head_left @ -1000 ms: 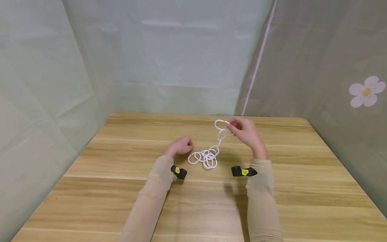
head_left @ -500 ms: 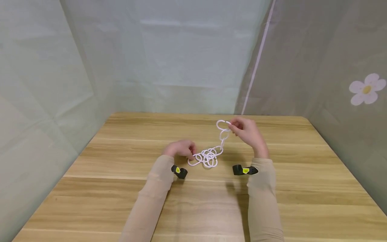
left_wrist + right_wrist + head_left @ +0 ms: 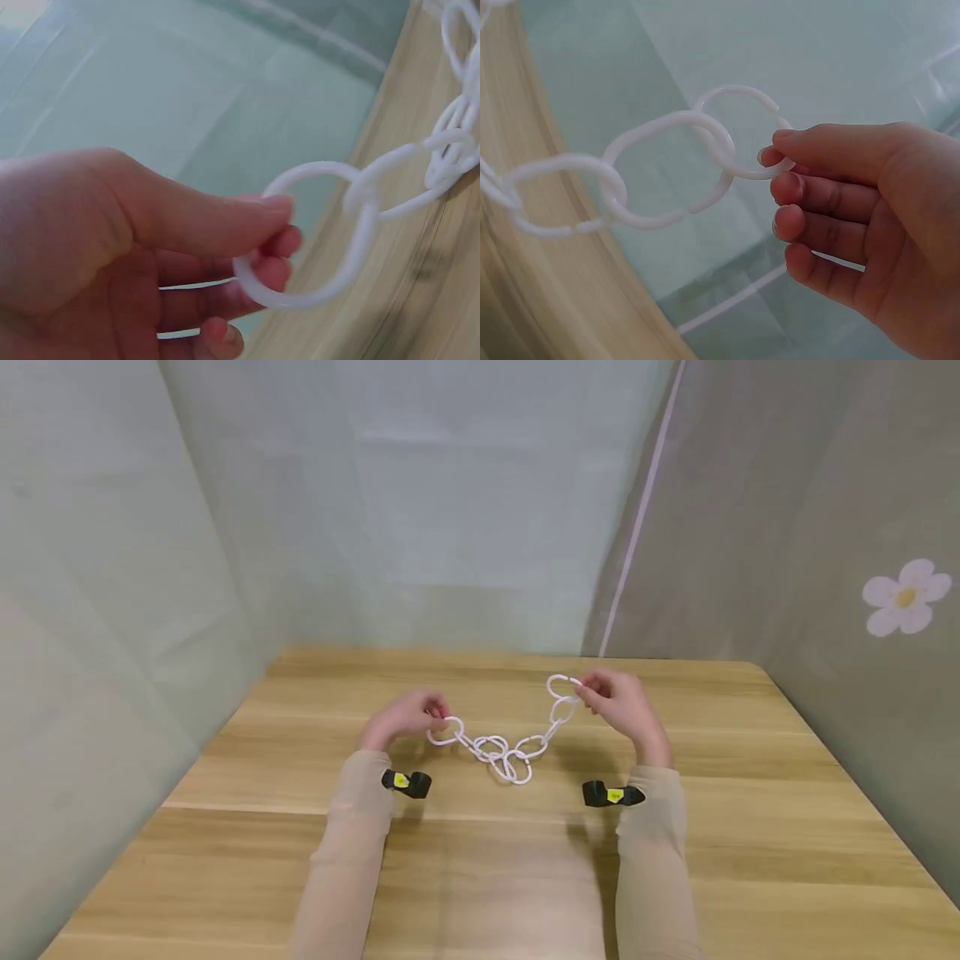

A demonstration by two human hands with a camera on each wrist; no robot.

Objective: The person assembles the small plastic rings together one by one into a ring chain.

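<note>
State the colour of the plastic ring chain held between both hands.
White. The plastic ring chain shows best in the right wrist view.

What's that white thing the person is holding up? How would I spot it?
Look at the wooden table, between the two hands. A chain of white plastic rings sags there, its ends pinched by the left hand and right hand. Nothing else there is white and linked.

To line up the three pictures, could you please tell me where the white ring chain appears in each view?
Head: the white ring chain sags mid-table between both hands.
Left wrist: its end ring, right of centre, pinched by the left hand.
Right wrist: its links run left from the right hand.
Shared landmark: the wooden table.
</note>
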